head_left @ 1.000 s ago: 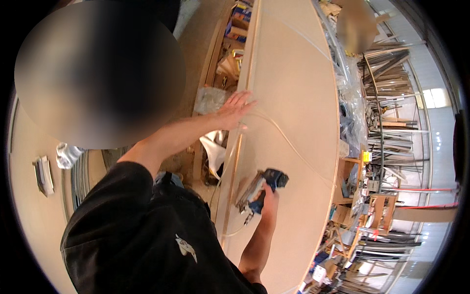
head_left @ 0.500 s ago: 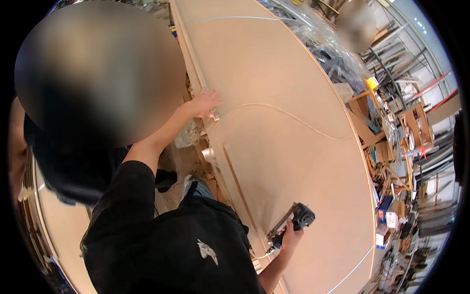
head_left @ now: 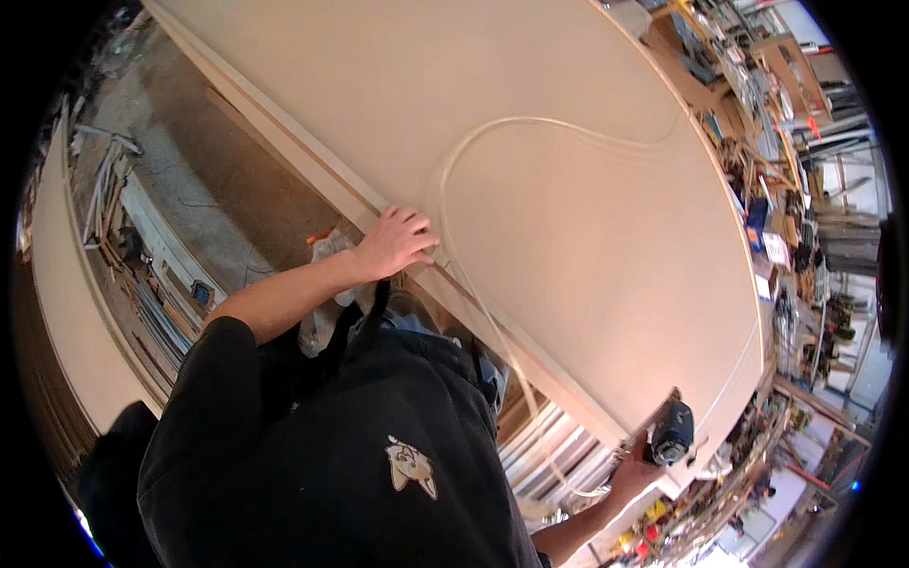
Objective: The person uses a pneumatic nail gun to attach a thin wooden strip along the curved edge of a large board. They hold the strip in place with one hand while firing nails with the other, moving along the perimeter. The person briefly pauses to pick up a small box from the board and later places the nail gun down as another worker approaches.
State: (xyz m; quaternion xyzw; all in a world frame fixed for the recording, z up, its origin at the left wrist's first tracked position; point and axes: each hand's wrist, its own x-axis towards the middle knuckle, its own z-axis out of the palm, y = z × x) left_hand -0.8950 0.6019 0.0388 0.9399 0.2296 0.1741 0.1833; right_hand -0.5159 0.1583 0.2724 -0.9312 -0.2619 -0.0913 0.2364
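Note:
A large tan panel stretches across the view, with a wooden strip along its near edge. My left hand is curled over that strip, its fingers bent onto the panel side; the thumb is hidden. At the lower right, my right hand grips a black pneumatic nail gun, its nose close to the panel's near edge by the right corner. A pale air hose loops over the panel and runs down past the edge toward the gun's handle.
Several long strips are stacked under the panel's near edge. At left, another panel and scrap lengths lie by the concrete floor. Cluttered shelving lines the far right. A plastic bag hangs near my left forearm.
My view has turned right. The nail gun has moved toward the panel's right end and near edge. My left hand has gone from spread fingers to curled over the strip. The other person is out of view.

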